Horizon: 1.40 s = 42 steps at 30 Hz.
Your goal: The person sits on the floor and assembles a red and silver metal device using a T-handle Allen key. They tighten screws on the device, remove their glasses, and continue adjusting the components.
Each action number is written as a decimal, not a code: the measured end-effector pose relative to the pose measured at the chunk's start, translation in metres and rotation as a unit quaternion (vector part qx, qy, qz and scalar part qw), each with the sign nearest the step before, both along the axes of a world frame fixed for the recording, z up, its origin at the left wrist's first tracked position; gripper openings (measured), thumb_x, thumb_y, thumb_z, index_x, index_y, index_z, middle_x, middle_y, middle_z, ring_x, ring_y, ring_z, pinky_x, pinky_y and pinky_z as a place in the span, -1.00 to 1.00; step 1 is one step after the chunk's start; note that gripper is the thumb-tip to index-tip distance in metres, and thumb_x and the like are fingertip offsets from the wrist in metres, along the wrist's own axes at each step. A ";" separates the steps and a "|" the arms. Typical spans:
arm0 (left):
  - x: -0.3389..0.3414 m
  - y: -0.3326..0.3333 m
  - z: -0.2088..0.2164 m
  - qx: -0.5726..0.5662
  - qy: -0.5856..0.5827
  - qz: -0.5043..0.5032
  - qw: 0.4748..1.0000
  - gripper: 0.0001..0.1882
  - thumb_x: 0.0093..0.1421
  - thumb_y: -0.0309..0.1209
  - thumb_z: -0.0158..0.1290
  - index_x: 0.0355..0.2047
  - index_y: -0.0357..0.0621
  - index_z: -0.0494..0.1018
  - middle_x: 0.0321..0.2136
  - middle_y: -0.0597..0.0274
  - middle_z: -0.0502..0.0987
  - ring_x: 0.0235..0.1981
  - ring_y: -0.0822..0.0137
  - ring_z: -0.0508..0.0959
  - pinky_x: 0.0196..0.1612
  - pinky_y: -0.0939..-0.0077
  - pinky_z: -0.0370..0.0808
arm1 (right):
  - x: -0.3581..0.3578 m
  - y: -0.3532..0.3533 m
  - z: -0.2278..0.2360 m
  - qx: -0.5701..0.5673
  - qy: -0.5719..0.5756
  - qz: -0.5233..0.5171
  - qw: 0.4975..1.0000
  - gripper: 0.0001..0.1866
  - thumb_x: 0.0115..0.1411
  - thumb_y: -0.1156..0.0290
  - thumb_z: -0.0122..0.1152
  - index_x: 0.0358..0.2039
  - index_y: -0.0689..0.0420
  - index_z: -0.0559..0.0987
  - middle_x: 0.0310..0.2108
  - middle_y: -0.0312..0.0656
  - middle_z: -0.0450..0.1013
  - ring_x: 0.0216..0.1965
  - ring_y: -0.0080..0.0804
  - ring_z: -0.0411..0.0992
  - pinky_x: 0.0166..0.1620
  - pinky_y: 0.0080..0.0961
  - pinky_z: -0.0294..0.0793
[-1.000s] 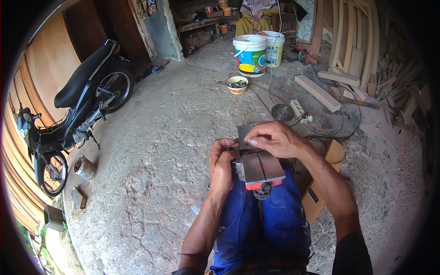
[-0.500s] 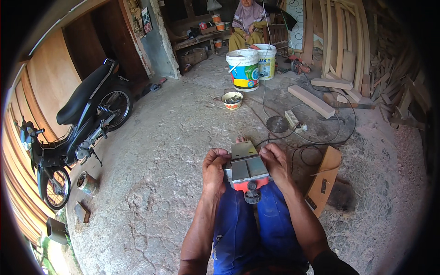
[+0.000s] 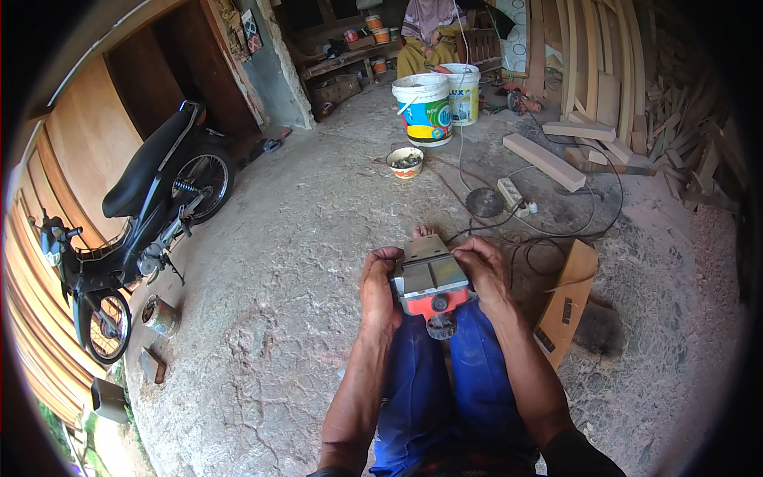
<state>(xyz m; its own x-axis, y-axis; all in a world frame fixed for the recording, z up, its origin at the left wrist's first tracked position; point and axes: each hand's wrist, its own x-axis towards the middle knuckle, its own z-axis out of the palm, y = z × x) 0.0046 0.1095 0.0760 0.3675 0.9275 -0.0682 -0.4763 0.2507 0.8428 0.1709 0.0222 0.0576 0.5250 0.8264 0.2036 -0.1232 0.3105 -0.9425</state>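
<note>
An electric hand planer point(image 3: 431, 276) lies upside down over my knees, its grey metal sole facing up. Its red body and round black front knob point toward me. My left hand point(image 3: 380, 280) is closed against the planer's left side, fingers curled at the sole's edge. On the opposite side my right hand point(image 3: 483, 273) grips the planer near the blade slot, thumb and fingers bent together. Whether the fingertips pinch any small part cannot be made out. Beside my right leg lies a board point(image 3: 566, 302) with dark slots cut in it.
Ahead stand two paint buckets point(image 3: 424, 119) and a small bowl point(image 3: 405, 163). A power strip point(image 3: 513, 195), a round saw blade point(image 3: 483, 203) and looped cords lie right of them, near a timber beam point(image 3: 544, 161). A motorcycle point(image 3: 143, 215) stands left. A person point(image 3: 429, 40) sits at the back.
My view has tilted slightly, so the planer and both hands appear a little higher and to the right. Both hands keep their hold on the planer's sides.
</note>
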 end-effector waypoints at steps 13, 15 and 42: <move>-0.003 0.012 0.012 -0.017 0.044 -0.076 0.996 -0.61 0.10 -0.61 -0.06 -0.02 -0.29 0.44 -0.17 0.12 0.46 -0.17 0.28 0.48 -0.04 0.38 0.53 | 0.005 0.003 -0.006 -0.022 -0.061 -0.037 0.997 -0.89 0.23 0.50 0.20 -0.45 0.19 0.58 -0.47 -0.38 0.47 -0.41 -0.69 0.35 -0.32 -0.60 0.30; -0.005 0.012 0.017 -0.027 0.052 -0.078 0.995 -0.60 0.07 -0.62 -0.04 -0.03 -0.29 0.45 -0.18 0.11 0.47 -0.17 0.27 0.49 -0.05 0.39 0.53 | 0.003 0.001 -0.003 -0.022 -0.057 -0.036 0.997 -0.90 0.22 0.51 0.20 -0.45 0.19 0.58 -0.48 -0.37 0.47 -0.41 -0.68 0.35 -0.32 -0.60 0.30; 0.004 0.030 0.001 -0.022 0.066 -0.098 0.993 -0.57 0.03 -0.66 -0.09 -0.03 -0.32 0.41 -0.23 0.02 0.47 -0.27 0.24 0.49 -0.18 0.35 0.57 | 0.003 0.006 -0.006 -0.018 -0.094 -0.055 0.994 -0.87 0.24 0.52 0.19 -0.47 0.16 0.58 -0.53 -0.44 0.40 -0.46 -0.72 0.28 -0.38 -0.61 0.23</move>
